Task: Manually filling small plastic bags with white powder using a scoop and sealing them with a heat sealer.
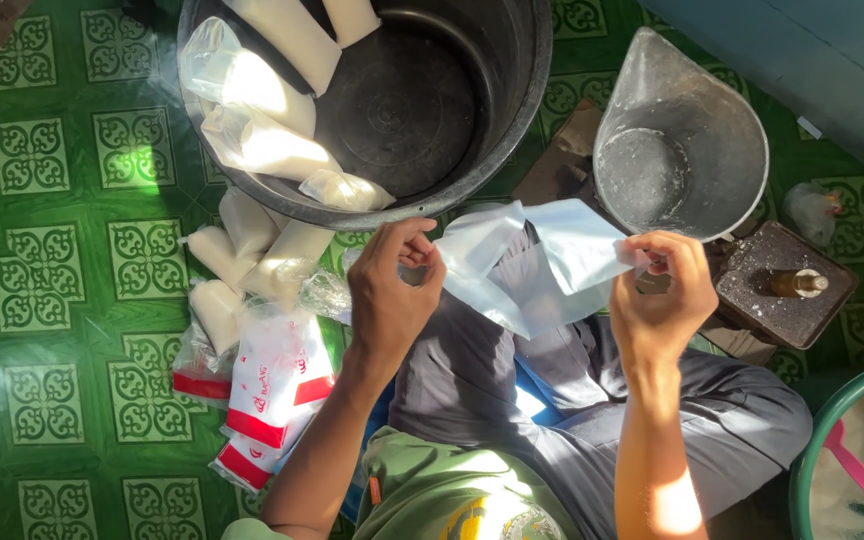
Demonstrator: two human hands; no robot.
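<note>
Both hands pinch thin, crinkly clear plastic bags (527, 262) over the lap: left hand (389, 295) grips one edge, right hand (660, 298) the other. Round dark tub (512, 100) with filled white pouches (262, 145) sits just beyond.

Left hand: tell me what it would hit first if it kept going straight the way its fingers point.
The left hand pinches clear plastic bags, fingers pointing up the frame. Straight on, it would probably meet the black tub's rim first, near a filled white bag draped over it. Depth is unclear.
</note>
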